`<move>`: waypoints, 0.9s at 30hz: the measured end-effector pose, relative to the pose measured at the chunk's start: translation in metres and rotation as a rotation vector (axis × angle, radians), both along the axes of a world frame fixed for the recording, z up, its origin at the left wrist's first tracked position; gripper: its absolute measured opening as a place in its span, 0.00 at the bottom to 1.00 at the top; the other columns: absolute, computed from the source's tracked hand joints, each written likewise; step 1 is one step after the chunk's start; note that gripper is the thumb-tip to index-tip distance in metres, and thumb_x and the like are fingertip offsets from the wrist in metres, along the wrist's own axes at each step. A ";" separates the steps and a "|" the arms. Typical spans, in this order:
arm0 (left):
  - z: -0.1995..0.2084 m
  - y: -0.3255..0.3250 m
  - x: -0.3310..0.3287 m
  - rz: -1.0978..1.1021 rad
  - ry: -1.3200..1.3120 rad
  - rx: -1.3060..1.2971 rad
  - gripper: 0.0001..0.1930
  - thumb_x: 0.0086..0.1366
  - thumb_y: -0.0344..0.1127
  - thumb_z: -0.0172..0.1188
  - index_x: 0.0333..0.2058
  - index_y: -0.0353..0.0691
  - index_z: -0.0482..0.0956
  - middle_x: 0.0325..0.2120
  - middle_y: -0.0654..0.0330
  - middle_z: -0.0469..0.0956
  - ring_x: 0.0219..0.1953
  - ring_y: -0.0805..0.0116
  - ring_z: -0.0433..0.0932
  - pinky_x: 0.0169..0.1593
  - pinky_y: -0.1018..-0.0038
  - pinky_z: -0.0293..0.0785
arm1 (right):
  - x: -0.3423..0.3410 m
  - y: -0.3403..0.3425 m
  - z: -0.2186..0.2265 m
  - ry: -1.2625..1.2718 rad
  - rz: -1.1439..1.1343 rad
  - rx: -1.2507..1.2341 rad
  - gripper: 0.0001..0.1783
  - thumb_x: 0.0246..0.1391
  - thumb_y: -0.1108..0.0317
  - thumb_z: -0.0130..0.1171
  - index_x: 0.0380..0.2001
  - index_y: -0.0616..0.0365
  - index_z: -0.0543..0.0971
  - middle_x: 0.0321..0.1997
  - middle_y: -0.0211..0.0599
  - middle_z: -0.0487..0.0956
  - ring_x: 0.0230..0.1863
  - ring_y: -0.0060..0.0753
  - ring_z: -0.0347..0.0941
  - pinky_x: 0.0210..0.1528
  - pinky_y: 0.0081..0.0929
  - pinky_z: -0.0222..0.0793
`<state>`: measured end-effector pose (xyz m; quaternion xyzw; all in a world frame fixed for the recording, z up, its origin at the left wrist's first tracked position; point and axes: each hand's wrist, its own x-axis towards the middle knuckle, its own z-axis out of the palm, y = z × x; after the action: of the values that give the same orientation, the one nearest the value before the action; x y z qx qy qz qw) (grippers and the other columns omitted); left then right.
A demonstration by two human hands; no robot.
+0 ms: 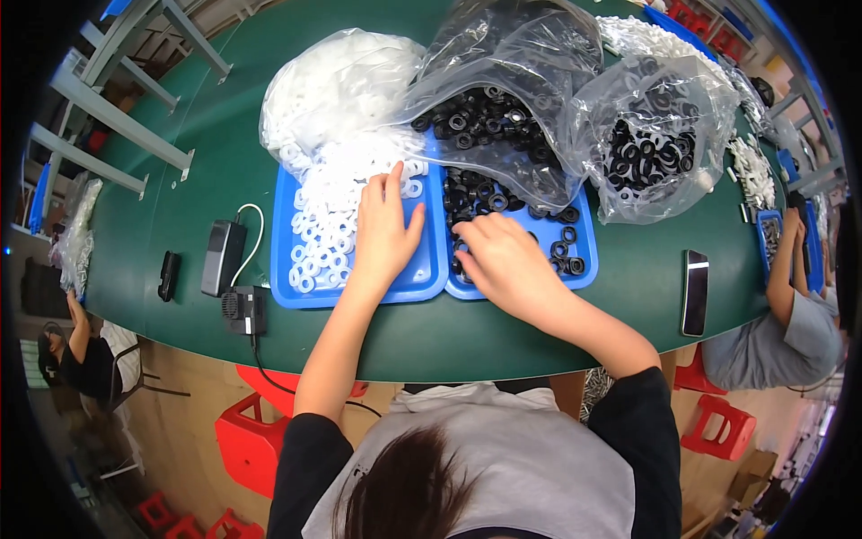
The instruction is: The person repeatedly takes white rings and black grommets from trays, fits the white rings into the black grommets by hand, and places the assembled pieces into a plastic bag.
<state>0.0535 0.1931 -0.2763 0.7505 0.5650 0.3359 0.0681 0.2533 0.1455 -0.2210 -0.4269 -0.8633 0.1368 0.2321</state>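
My left hand (384, 235) lies over white rings (316, 241) in the left blue tray (422, 293), fingers stretched out and thumb apart. Its fingertips reach into the thicker part of the white heap. At the left side of the right blue tray (585, 235), my right hand (510, 268) is over black rings (485, 191). Its fingers are bent, with a gap between forefinger and thumb. Black rings show by those fingertips; whether one is touched I cannot tell. A clear bag of white rings (337, 76) spills into the left tray, and a clear bag of black rings (489, 117) overhangs the right one.
Another clear bag (660, 148) holds mixed black and white rings. A phone (695, 293) lies right of the trays; a black power bank (223, 258) with a white cable lies left. Co-workers sit at both ends of the green table (197, 144). Red stools (251, 445) stand below.
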 end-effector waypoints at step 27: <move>-0.002 0.016 -0.032 0.356 0.270 0.215 0.29 0.60 0.33 0.57 0.60 0.35 0.66 0.58 0.47 0.65 0.58 0.44 0.64 0.59 0.49 0.60 | -0.103 0.132 -0.062 0.074 0.135 0.338 0.13 0.55 0.61 0.56 0.39 0.59 0.76 0.43 0.41 0.73 0.49 0.46 0.66 0.54 0.46 0.60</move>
<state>0.0212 0.2089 -0.2781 0.6801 0.6534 0.2974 -0.1487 0.1500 0.2780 -0.2828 -0.3175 -0.8916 0.0205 0.3223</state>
